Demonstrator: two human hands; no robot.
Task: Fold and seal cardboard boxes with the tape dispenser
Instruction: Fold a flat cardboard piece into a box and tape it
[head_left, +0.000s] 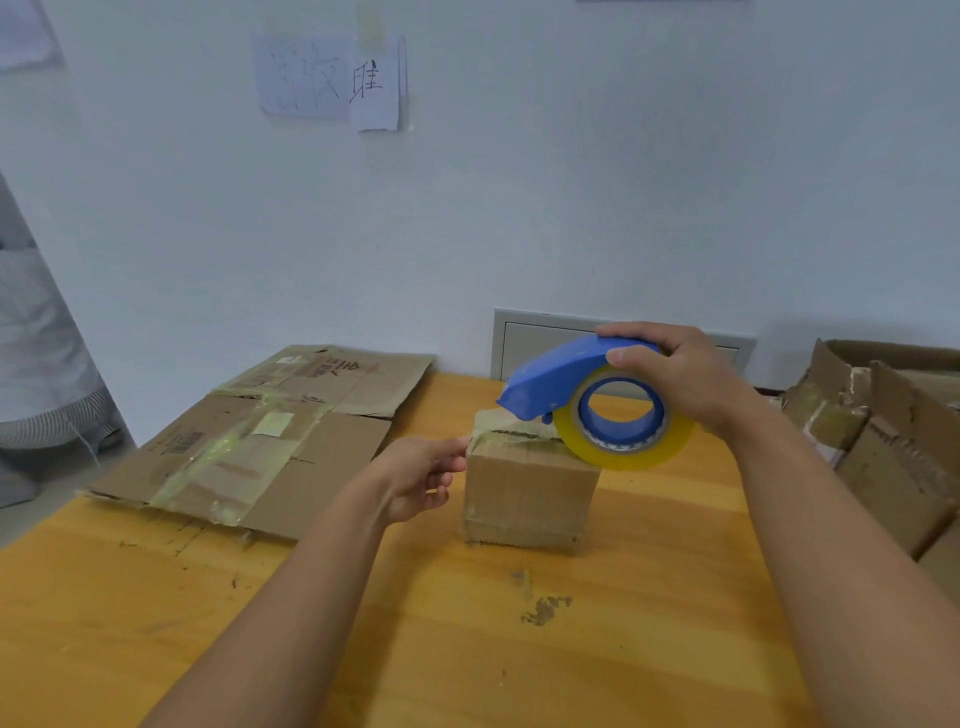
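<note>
Two hands at one small box (530, 499): right hand (675, 374) grips blue tape dispenser (587, 400) on its top; left hand (421, 475), fingers loosely curled, fingertips touching the box's top-left edge.

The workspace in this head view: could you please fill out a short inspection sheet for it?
Surface: wooden table, scuffed and stained.
Job's things: small cardboard box upright at centre, top seam partly taped; blue tape dispenser with a yellowish roll resting on its top.
Clutter: flattened cardboard sheets far left; torn open boxes at right edge.
Hands: right hand grips the dispenser; left hand touches the box's top left edge.
Cables: nothing seen.
Surroundings: white wall, paper notes, wall panel.
</note>
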